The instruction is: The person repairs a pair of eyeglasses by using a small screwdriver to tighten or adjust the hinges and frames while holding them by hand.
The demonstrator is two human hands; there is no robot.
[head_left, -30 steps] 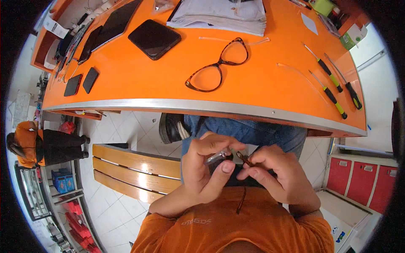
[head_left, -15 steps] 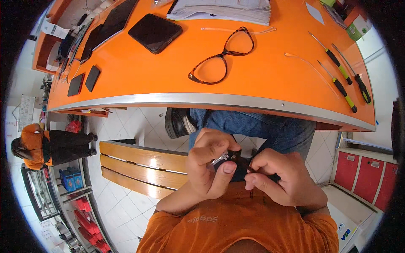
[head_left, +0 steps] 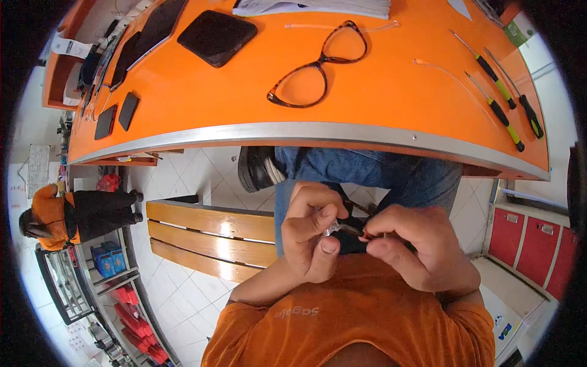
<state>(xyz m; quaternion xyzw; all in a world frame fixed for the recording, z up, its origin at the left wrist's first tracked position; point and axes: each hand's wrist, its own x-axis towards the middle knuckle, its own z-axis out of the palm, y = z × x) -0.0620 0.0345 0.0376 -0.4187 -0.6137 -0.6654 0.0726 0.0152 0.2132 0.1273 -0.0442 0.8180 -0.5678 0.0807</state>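
From my end of the head view, I have both hands up over the wearer's lap, in front of the orange shirt [head_left: 367, 303] and just short of the table [head_left: 214, 107]. The left hand [head_left: 310, 237] is curled, its thumb and fingers closed on a small, shiny clear piece [head_left: 332, 229]; I cannot make out its exact shape. The right hand [head_left: 419, 248] pinches a thin dark piece [head_left: 351, 229] between thumb and forefinger, and this piece reaches toward the clear one in the gap between the hands. Whether the two pieces touch I cannot tell, as the fingers hide part of both. Beyond the hands, on the orange table, I see a tortoiseshell glasses frame [head_left: 323, 60] lying flat, with a clear strip [head_left: 385, 26] showing on either side of its upper lens. A second clear arm [head_left: 426, 63] lies to the right, near three screwdrivers [head_left: 505, 125] set close to the table's right end. On the left I have a black tablet [head_left: 217, 38] and two small dark phones [head_left: 128, 111] side by side near the front edge, while papers [head_left: 312, 6] lie at the far side. A slatted bench [head_left: 211, 240] stands to the wearer's left, and farther left a person in orange [head_left: 52, 211] faces some shelves.
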